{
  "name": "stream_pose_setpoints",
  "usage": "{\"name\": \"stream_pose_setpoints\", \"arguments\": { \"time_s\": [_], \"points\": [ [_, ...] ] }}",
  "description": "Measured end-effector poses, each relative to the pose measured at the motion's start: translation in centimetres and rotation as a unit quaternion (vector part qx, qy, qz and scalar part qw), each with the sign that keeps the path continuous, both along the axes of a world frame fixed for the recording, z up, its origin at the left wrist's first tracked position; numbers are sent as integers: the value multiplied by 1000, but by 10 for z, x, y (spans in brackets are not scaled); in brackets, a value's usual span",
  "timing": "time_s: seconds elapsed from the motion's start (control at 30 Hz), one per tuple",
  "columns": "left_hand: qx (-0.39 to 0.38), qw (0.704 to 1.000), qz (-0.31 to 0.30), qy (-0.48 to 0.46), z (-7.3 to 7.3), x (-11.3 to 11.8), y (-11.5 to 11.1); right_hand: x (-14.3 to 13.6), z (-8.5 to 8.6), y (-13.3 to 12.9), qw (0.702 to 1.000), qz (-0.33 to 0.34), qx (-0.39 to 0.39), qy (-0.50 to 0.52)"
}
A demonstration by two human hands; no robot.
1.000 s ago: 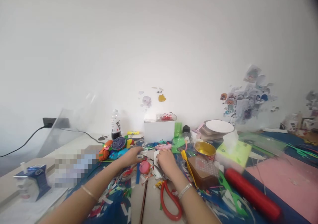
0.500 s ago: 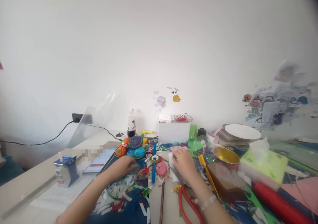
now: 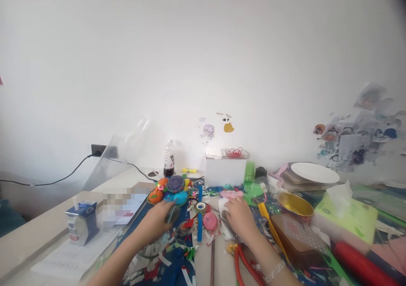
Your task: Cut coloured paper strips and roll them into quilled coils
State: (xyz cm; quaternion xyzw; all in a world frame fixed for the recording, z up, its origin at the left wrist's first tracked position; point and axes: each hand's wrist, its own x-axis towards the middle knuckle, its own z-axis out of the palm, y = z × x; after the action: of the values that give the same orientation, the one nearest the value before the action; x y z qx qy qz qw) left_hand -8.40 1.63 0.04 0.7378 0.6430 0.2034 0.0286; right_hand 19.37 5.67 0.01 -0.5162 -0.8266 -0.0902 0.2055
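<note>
My left hand (image 3: 158,217) is closed at the left of the cluttered table, its fingers about a dark grey, roundish thing (image 3: 173,214) whose kind I cannot make out. Just beyond it sits a cluster of colourful stuffed shapes (image 3: 179,197) with a dark blue coiled disc (image 3: 175,183). My right hand (image 3: 237,214) rests with curled fingers over a white, paper-like piece (image 3: 223,204); its fingertips are partly hidden. Between the hands lie a tape roll (image 3: 201,207), a pink coiled roll (image 3: 209,221) and a blue strip (image 3: 199,226). Red-handled pliers or cutters (image 3: 245,262) lie below my right wrist.
Paper scraps (image 3: 152,256) litter the blue mat. A drink carton (image 3: 81,222) and phone (image 3: 131,207) are left; a bottle (image 3: 169,159) and white box (image 3: 225,171) stand behind. At right are a golden tin (image 3: 295,204), a brown box (image 3: 294,235) and a tissue pack (image 3: 347,218).
The view has shifted slightly, so most things sit a little further right. My left hand has closed around the dark roundish thing. My right hand stays over the white piece.
</note>
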Motion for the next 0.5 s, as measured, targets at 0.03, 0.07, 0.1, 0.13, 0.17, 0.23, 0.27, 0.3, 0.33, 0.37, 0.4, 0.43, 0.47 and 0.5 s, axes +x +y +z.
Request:
{"name": "stream_pose_setpoints", "arguments": {
  "time_s": [0.03,0.07,0.1,0.13,0.17,0.23,0.27,0.3,0.33,0.37,0.4,0.43,0.47,0.5],
  "points": [
    [11,1000,7,-7,1,0,-1,-1,1,-1,1000,0,2,2],
    [24,1000,10,-17,3,1,-2,-3,2,-2,1000,2,5,7],
    [40,999,10,-31,4,2,-3,-5,4,-4,1000,7,9,19],
    [58,997,6,-47,6,4,-4,-8,5,-6,999,15,14,38],
    [78,995,-1,-66,7,6,-5,-11,6,-8,997,27,17,66],
    [113,988,-16,-101,10,11,-7,-19,7,-15,987,67,12,142],
    [125,985,-22,-113,11,15,-8,-24,6,-18,979,94,-1,182],
    [135,983,-29,-123,11,20,-9,-28,6,-22,968,121,-22,220],
    [143,980,-35,-133,12,25,-10,-33,5,-26,955,142,-52,255],
    [149,978,-44,-141,13,31,-12,-37,5,-29,942,153,-84,286],
    [153,976,-55,-148,13,38,-13,-40,5,-32,929,160,-114,313],
    [154,973,-70,-154,14,46,-14,-43,5,-35,916,172,-142,334],
    [152,972,-86,-159,16,53,-16,-45,6,-36,902,189,-165,350],
    [148,970,-101,-162,18,61,-17,-46,7,-37,892,205,-182,361]
  ]
}}
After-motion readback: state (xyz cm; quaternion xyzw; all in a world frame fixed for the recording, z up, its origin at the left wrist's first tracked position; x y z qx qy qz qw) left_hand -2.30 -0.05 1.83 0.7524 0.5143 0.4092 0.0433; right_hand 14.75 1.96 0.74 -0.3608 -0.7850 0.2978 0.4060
